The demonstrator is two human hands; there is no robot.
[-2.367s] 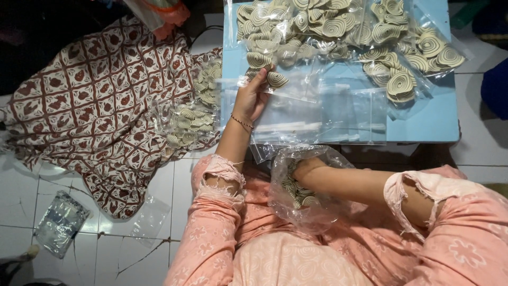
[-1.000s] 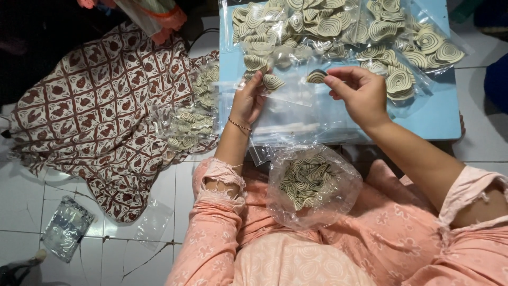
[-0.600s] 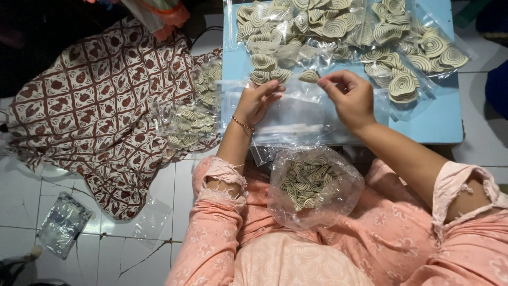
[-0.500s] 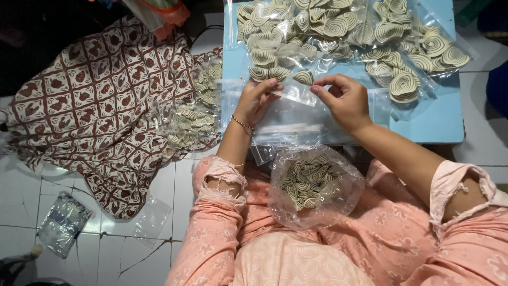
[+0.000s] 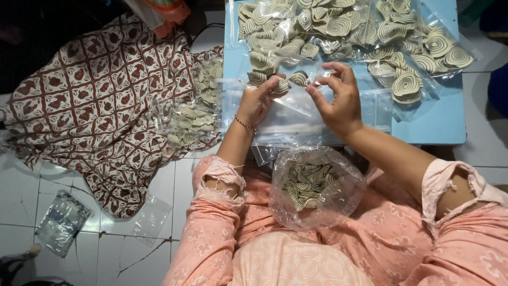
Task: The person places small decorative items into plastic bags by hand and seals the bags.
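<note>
While both our hands work at the near edge of the blue table (image 5: 439, 124), we take that table as our landmark. Our left hand (image 5: 259, 100) pinches the mouth of a small clear bag (image 5: 296, 103) lying on the table, fingers closed on the plastic. Our right hand (image 5: 338, 100) meets it from the other side, thumb and fingers closed on the same bag's edge. Two spiral-patterned discs (image 5: 299, 78), cream with dark rings, sit just beyond our fingertips; we cannot tell whether they lie inside the bag or behind it. Under the hands, flat empty clear bags (image 5: 317, 132) are stacked on the table. Farther back on the table, a heap of the same spiral discs (image 5: 338, 24) lies in and around opened plastic. Below the table's near edge, in our lap, a round clear bag (image 5: 315, 185) holds more discs. Left of the table, a brown patterned cloth (image 5: 90, 106) spreads over the white tiled floor (image 5: 21, 196), carrying filled small bags (image 5: 193, 114).
</note>
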